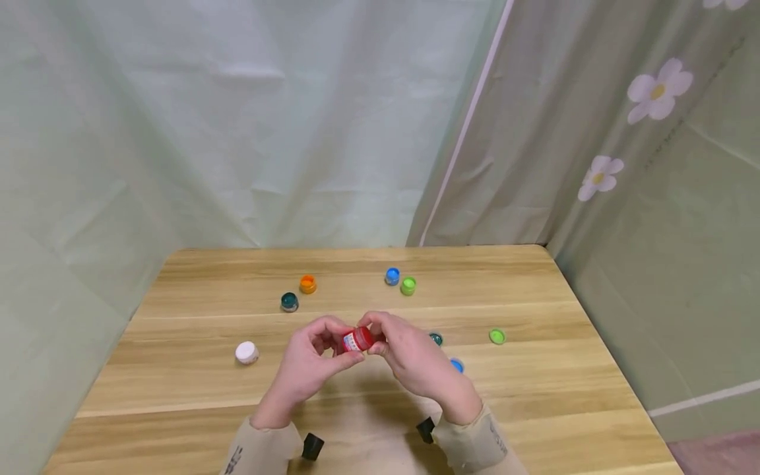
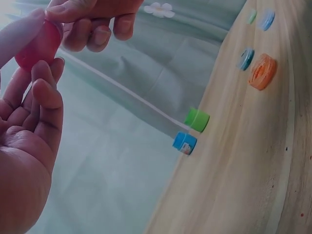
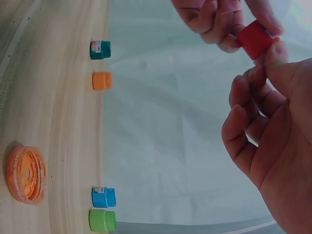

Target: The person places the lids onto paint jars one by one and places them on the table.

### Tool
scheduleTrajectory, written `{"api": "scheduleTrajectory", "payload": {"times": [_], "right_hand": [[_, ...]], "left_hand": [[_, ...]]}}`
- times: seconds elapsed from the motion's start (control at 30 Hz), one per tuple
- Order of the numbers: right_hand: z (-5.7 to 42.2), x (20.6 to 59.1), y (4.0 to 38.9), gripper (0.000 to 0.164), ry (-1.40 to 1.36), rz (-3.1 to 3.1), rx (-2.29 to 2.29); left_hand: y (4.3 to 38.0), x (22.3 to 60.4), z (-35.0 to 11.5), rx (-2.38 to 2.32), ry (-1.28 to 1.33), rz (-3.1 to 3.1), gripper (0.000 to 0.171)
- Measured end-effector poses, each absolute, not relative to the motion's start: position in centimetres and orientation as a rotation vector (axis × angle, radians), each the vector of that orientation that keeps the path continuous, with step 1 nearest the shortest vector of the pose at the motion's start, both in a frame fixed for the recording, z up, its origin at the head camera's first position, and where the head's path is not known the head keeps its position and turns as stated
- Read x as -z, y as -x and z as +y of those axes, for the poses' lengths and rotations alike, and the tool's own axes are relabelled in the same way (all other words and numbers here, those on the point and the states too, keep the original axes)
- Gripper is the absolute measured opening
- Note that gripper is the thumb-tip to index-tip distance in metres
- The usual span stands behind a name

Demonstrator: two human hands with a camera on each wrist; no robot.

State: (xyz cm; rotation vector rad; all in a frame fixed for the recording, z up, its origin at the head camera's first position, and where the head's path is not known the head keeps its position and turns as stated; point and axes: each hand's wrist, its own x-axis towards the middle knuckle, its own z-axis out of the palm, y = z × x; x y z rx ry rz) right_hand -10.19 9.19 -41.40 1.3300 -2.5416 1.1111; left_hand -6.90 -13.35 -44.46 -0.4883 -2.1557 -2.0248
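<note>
Above the table, both hands meet at a small red paint jar [image 1: 358,339] with a white label. My left hand [image 1: 310,356] grips it around the body, thumb on the near side. With thumb and forefinger, my right hand [image 1: 410,353] pinches the red end of the jar; its other fingers curl loosely in the right wrist view. The same red jar [image 2: 41,46] appears between the hands in the left wrist view. Below and right of the hands, a blue lid [image 1: 456,365] and a dark green lid [image 1: 436,338] lie partly covered by the right hand.
Open jars stand toward the back: orange [image 1: 307,284], dark green [image 1: 289,302], blue [image 1: 392,276] and light green [image 1: 408,285]. A white-capped jar [image 1: 247,353] is at left, a light green lid [image 1: 497,336] at right. An orange lid [image 3: 27,175] shows in the wrist views.
</note>
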Motion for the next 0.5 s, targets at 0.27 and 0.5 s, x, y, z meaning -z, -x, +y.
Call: {"api": "scheduleTrajectory", "payload": {"times": [0.27,0.5], "right_hand": [[9.50,41.11,10.18,0.035,-1.367,-2.592,-1.036],[9.50,41.12,9.97,0.036,-1.342,-2.613,-1.026]], "left_hand": [[7.10,44.48,-13.40,2.046,0.569,-2.130,0.028],[7.16,45.05,-13.45,2.070,0.584,-2.115,0.031]]}}
